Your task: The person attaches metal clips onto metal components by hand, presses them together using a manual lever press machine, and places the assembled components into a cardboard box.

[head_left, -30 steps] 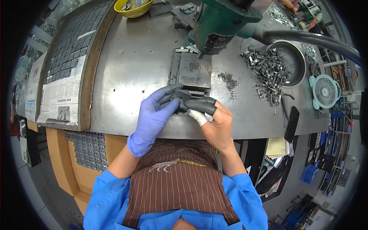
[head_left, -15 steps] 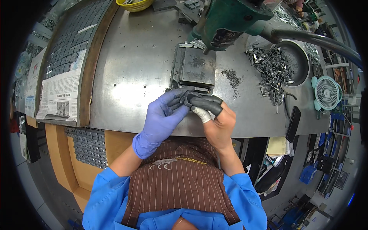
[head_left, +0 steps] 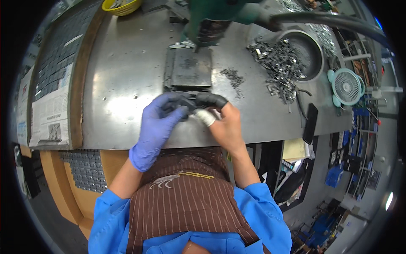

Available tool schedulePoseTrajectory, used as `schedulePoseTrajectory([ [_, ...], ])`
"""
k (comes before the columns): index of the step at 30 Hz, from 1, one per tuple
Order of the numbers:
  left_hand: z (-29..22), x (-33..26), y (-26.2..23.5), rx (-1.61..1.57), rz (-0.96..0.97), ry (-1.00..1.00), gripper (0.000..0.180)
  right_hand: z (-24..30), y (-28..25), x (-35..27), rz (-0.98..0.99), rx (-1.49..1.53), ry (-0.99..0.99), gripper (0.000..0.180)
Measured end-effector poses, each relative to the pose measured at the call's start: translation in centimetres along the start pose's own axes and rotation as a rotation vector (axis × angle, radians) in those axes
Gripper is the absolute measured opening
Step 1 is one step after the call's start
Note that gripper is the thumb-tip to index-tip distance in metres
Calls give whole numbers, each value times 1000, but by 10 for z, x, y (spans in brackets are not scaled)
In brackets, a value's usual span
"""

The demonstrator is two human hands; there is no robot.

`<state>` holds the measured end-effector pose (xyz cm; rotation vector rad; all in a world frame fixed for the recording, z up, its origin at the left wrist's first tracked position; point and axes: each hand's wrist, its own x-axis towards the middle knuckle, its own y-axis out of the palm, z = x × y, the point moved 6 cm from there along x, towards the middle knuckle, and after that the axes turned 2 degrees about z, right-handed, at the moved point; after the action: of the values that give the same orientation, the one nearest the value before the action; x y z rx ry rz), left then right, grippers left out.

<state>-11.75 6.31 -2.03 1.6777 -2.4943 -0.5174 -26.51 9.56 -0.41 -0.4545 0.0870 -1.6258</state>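
Holding metal clips, round pan (head_left: 315, 53), yellow bowl (head_left: 122, 8)

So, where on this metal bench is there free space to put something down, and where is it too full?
The widest bare patch on the metal bench lies between the wooden rail and the dark flat plate. A narrower strip runs along the near edge, right of the right hand. It is crowded around the heap of small metal parts and the grey bowl.

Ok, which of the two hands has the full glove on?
The left hand: a blue glove covers it whole to the wrist. The right hand is mostly bare, with only a black cover and a white cover on two fingers.
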Motion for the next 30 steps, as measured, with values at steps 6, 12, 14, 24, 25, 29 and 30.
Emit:
schedulePoseTrajectory([
  [6, -6, 3, -15, 72, -5, 8, 29, -36, -97, -20, -325, -434, 162, 15],
  [12, -37, 12, -7, 472, -8, 257, 30, -40, -95, -13, -211, -742, 41, 12],
  [14, -53, 21, 1, 567, -5, 349, 30, -41, -89, -12, -194, -830, -55, 10],
  [24, -51, 51, 2, 684, 6, 491, 33, -23, -80, 9, -210, -462, 143, 15],
  [25, -46, 54, -2, 577, -6, 434, 33, -19, -76, 15, -232, -268, 137, 13],
  [29, -47, 53, -2, 651, -21, 519, 31, 16, -42, 42, -179, 15, 21, 14],
  [30, -49, 53, -1, 653, -27, 520, 31, 22, -34, 48, -134, 34, -46, 15],
])
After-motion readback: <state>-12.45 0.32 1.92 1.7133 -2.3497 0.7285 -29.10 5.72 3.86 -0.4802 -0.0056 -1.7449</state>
